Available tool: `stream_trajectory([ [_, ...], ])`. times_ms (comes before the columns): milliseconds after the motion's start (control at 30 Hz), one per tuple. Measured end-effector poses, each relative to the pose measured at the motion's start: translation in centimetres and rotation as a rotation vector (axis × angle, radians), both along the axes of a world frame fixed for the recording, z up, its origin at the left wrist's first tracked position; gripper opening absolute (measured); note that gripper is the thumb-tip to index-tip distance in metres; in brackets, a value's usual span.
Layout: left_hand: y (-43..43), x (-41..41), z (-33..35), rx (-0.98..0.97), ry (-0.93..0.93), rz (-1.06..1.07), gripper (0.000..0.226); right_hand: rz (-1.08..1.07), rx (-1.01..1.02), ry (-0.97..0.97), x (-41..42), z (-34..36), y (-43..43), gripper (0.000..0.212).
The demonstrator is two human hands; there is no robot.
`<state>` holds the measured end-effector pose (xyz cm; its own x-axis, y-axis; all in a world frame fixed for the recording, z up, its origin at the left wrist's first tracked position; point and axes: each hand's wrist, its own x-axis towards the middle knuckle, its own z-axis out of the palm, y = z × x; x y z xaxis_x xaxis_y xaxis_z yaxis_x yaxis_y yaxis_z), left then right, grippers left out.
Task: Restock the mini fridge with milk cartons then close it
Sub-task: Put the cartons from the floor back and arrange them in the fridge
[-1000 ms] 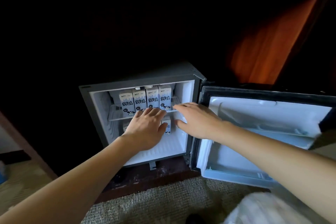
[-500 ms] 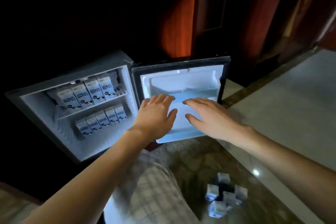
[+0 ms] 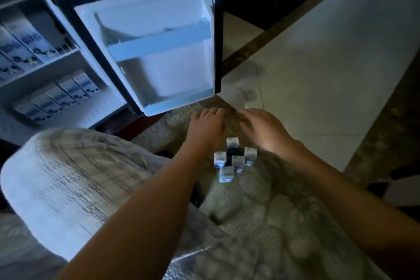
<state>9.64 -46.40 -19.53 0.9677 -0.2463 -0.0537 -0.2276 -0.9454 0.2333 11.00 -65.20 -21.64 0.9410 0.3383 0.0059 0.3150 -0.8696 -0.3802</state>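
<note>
**A:** What is the fridge like?

**B:** The mini fridge (image 3: 48, 1) has smooth white plastic walls. Its door (image 3: 159, 70) hangs wide open, a flat rectangular panel with a dark rim and a pale blue rail across the liner.

**A:** And the milk?

**B:** Left of the door, the shelved cartons (image 3: 25, 38) are tall printed boxes in two rows, one on the shelf and one beneath it. Below the door's bottom edge, five loose cartons (image 3: 235, 160) with square tops stand clustered on nubby woven carpet (image 3: 261, 211).

**A:** The hands?

**B:** The left hand (image 3: 208, 127) and right hand (image 3: 263, 129) hover between the door's bottom edge and that cluster. The fingers (image 3: 211, 112) are spread, relaxed and hold nothing. The cluster sits by the wrists, clear of the fingertips. Right of the door lies smooth pale tile (image 3: 318, 52).
</note>
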Motion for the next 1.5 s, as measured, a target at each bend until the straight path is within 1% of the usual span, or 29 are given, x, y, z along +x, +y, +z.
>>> stream_trajectory([
  [167,-1.5,-1.3,-4.6,0.053,0.141,-0.003,0.049,-0.049,-0.018,0.165,-2.2,-6.2,-1.4,0.034],
  [267,-1.5,-2.0,-6.4,0.083,0.208,0.006,0.052,-0.053,-0.093,0.299,-2.8,-8.9,-1.6,0.04],
  [333,-1.1,-2.4,-7.8,0.11,0.255,0.034,0.052,-0.077,-0.041,0.337,-3.2,-10.6,-1.3,0.041],
  [400,-0.5,-2.5,-9.2,0.138,0.279,0.062,0.053,-0.082,0.017,0.34,-3.5,-12.1,-0.8,0.041],
  [467,-0.1,-2.6,-10.1,0.151,0.297,0.08,0.055,-0.06,0.013,0.347,-3.4,-13.3,-0.3,0.039],
  [567,-0.2,-2.8,-11.0,0.146,0.318,0.073,0.055,-0.023,-0.137,0.283,-2.4,-15.3,0.0,0.041],
  [700,-0.9,-2.9,-11.8,0.121,0.341,0.042,0.046,0.06,-0.337,0.297,-1.7,-17.5,-0.4,0.052],
  [767,-1.2,-2.7,-11.9,0.118,0.366,0.019,0.047,0.077,-0.381,0.267,-1.8,-18.1,-0.4,0.053],
  [867,-1.5,-2.7,-11.9,0.131,0.385,-0.018,0.051,0.077,-0.398,0.224,-2.1,-18.6,-0.4,0.047],
  [1033,-1.3,-2.6,-12.1,0.131,0.428,-0.041,0.051,0.045,-0.266,0.211,-2.2,-17.8,-1.2,0.045],
  [1167,-1.6,-2.4,-12.2,0.086,0.441,-0.062,0.058,0.008,-0.071,0.222,-2.4,-15.3,-2.6,0.048],
  [1300,-2.5,-2.2,-11.9,-0.018,0.409,-0.089,0.066,-0.01,0.07,0.186,-2.3,-12.0,-3.3,0.042],
  [1367,-3.1,-2.1,-11.6,-0.084,0.39,-0.076,0.067,-0.022,0.129,0.168,-2.3,-10.7,-3.3,0.042],
  [1433,-3.7,-2.0,-11.3,-0.157,0.351,-0.046,0.065,-0.009,0.179,0.164,-2.2,-9.6,-3.3,0.045],
  [1500,-3.9,-1.6,-10.9,-0.185,0.275,-0.035,0.056,0.021,0.213,0.159,-2.2,-9.0,-3.3,0.046],
])
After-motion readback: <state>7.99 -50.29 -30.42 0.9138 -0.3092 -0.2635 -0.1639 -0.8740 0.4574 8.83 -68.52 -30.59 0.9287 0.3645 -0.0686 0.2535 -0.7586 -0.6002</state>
